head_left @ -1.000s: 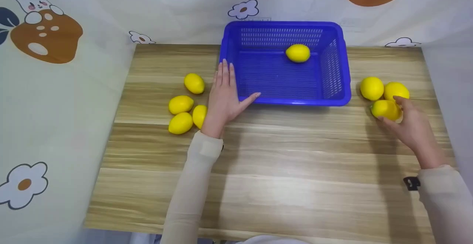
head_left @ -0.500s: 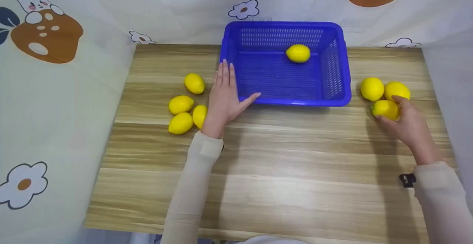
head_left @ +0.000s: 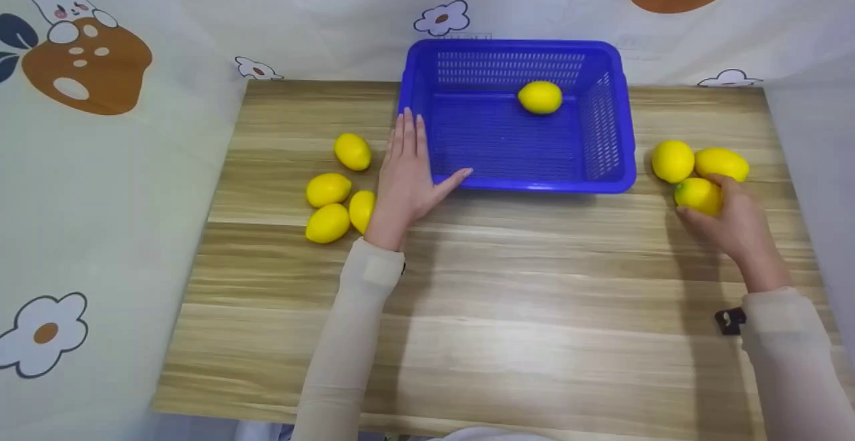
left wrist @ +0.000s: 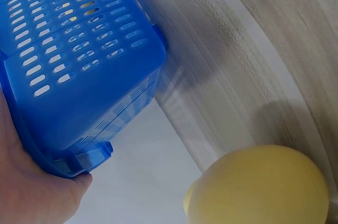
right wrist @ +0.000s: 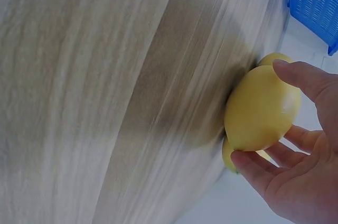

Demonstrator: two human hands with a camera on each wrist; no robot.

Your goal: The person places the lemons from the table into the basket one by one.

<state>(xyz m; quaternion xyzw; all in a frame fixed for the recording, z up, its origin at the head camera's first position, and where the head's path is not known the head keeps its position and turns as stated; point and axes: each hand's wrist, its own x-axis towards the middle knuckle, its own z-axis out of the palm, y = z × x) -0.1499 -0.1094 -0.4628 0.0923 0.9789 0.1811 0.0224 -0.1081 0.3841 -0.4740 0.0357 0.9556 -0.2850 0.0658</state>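
My right hand (head_left: 733, 224) holds a yellow lemon (head_left: 698, 196) between thumb and fingers at the right of the table. In the right wrist view, thumb and fingertips press opposite sides of that lemon (right wrist: 261, 109), low over the wood. Two more lemons lie just behind it, one round-looking lemon (head_left: 672, 161) and one lemon (head_left: 723, 164) further right. My left hand (head_left: 405, 177) rests on the near left corner of a blue plastic basket (head_left: 534, 186), fingers straight along the rim and thumb stretched over the front edge. Inside the basket sits a single lemon (head_left: 540, 97).
Left of the basket lie several lemons, including an upper lemon (head_left: 352, 152), a lemon (head_left: 328, 190) and one partly hidden lemon (head_left: 362, 211) by the left wrist. A patterned cloth (head_left: 334, 20) hangs behind the wooden table (head_left: 507, 334).
The fingers of my right hand have closed around the front lemon, which has turned so its green tip faces up. The lemon behind it has rolled slightly right. My left hand stays put.
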